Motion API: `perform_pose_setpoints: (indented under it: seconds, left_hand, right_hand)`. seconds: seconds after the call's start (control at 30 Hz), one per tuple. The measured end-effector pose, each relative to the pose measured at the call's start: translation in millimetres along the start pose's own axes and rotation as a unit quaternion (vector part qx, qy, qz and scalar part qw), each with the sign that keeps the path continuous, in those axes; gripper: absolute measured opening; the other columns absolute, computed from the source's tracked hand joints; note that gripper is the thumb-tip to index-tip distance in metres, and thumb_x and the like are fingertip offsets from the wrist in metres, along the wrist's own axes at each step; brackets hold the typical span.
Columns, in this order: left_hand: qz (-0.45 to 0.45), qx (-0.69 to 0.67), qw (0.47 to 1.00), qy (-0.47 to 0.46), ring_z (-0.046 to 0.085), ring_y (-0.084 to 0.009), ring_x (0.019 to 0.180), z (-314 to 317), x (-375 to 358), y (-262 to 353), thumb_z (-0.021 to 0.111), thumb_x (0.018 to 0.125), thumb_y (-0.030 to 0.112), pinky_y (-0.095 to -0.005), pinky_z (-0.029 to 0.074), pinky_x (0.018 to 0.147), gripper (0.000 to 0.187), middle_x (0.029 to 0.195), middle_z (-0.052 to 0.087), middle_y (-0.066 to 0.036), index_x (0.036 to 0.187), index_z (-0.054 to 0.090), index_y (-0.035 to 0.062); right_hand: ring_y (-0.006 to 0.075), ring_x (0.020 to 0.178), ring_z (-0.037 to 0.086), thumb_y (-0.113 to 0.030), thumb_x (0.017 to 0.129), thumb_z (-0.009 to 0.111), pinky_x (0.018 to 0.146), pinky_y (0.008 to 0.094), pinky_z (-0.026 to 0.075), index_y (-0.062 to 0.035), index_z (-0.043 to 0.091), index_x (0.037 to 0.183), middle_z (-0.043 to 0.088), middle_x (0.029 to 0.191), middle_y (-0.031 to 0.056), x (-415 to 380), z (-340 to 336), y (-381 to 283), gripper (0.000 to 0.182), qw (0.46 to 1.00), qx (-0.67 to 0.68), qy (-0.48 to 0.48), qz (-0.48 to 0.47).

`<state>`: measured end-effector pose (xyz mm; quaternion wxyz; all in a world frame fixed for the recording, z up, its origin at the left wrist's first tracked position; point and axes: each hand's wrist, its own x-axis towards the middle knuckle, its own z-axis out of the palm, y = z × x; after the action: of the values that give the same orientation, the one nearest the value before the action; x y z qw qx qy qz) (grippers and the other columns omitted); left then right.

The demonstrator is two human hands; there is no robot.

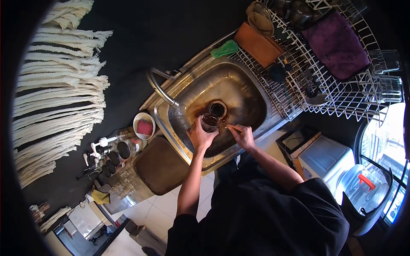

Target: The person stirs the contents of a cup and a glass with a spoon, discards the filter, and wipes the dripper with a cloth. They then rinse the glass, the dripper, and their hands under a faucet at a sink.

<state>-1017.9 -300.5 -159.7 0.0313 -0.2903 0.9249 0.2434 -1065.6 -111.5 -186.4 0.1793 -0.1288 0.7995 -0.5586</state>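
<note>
Left hand grips a glass, fingers wrapped around its side, above the sink. Right hand pinches a thin tool, fingers closed, its tip at the glass rim. Drain lies just beyond the fingers.

The sink basin lay open around the drain. The faucet arched over its left rim, a crowded dish rack blocked the right, and jars, seemingly packed tight, filled the tabletop beside.
</note>
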Motion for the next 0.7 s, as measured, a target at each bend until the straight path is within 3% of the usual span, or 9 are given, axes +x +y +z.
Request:
perform_pose_setpoints:
  seconds: [0.3, 0.63, 0.7]
  left_hand:
    - [-0.003, 0.009, 1.0, -0.009, 0.06, -0.0329, 0.113, -0.8, 9.0, 5.6, 0.085, 0.056, 0.041, -0.054, 0.035, 0.102, 0.083, 0.12, 0.064, -0.009, 0.128, 0.052, 0.0168]
    - [0.023, 0.021, 1.0, 0.001, 0.062, -0.0331, 0.11, 4.5, 20.4, 9.4, 0.083, 0.055, 0.041, -0.0522, 0.038, 0.097, 0.08, 0.117, 0.065, -0.009, 0.126, 0.053, 0.0183]
    - [0.023, 0.027, 0.999, 0.001, 0.062, -0.0331, 0.11, 5.6, 22.6, 10.9, 0.083, 0.055, 0.042, -0.0519, 0.039, 0.096, 0.08, 0.117, 0.065, -0.009, 0.126, 0.053, 0.0183]
  right_hand:
    - [0.0264, 0.061, 0.069, -0.015, 0.091, 0.067, 0.063, 0.0342, 0.054, -0.0013, 0.073, 0.107, 0.071, 0.09, 0.0194, 4.4, 1.4, 6.3, 0.022, 1.0, 0.012, 0.013, 0.002]
    - [0.0243, 0.058, 0.067, -0.014, 0.091, 0.068, 0.062, 0.0335, 0.053, -0.0018, 0.073, 0.109, 0.071, 0.088, 0.02, 9.7, -2.9, 7.1, 0.022, 0.999, 0.017, 0.015, 0.031]
    - [0.012, 0.069, 0.064, -0.009, 0.091, 0.067, 0.065, 0.0295, 0.052, -0.0014, 0.073, 0.108, 0.074, 0.096, 0.0157, 11.1, -5.7, 4.6, 0.02, 0.996, 0.027, -0.012, 0.083]
